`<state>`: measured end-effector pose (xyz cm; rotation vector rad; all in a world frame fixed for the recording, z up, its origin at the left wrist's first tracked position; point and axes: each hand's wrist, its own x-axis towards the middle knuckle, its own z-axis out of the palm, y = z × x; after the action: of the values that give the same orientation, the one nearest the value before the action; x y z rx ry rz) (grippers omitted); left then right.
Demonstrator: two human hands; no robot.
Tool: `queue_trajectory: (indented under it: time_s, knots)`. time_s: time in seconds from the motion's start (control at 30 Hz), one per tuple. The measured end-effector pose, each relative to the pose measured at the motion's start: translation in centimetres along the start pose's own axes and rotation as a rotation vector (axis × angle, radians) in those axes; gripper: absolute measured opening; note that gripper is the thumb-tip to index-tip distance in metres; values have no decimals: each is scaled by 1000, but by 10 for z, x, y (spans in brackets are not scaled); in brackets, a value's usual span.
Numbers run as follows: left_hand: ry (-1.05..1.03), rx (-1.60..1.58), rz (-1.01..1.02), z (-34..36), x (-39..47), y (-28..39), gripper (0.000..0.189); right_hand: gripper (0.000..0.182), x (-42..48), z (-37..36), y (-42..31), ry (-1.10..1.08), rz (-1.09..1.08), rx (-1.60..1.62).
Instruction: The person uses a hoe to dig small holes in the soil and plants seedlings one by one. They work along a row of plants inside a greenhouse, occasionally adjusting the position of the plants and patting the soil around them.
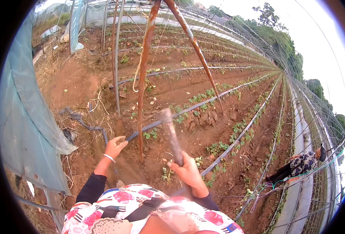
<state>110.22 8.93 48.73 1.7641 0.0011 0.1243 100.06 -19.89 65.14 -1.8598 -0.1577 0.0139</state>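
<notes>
My right hand (188, 171) grips the handle of a wooden-handled hand tool (173, 142), probably a hoe. Its head is raised above the soil and blurred, so the blade's shape is unclear. My left hand (116, 147) wears a light bracelet and holds nothing, fingers apart. It is beside the near end of a flat dark irrigation hose (153, 124); whether they touch I cannot tell. A rusty metal pole (143, 67) stands between my hands, its foot in the reddish soil. Small leafy plants (150, 134) grow along the hose.
A second rusty pole (197, 45) slants into the bed. Plastic sheeting (29, 117) hangs at left, near a bent black pipe (87, 126). Planted rows with hoses (239, 140) run rightward. Another person (304, 163) stands at right, near green and pink cords (301, 175).
</notes>
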Motion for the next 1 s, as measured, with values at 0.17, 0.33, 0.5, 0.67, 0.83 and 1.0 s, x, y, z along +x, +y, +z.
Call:
queue_trajectory:
  time_s: [0.17,0.33,0.5,0.67,0.83,1.0]
  knots:
    - [88,384,609,23,-17,110,41,21,0,24,32,-193,146,100]
    - [100,382,457,18,-20,107,18,21,-2,22,15,-349,281,311]
    - [123,315,503,28,-19,105,19,20,-3,12,11,-369,248,314]
    - [23,319,411,36,-11,69,18,21,-5,5,2,-316,218,308]
    - [94,319,212,12,-16,21,17,23,-7,-15,-4,-184,99,282]
    - [25,-119,265,2,-12,114,35,22,0,-5,23,-201,58,140]
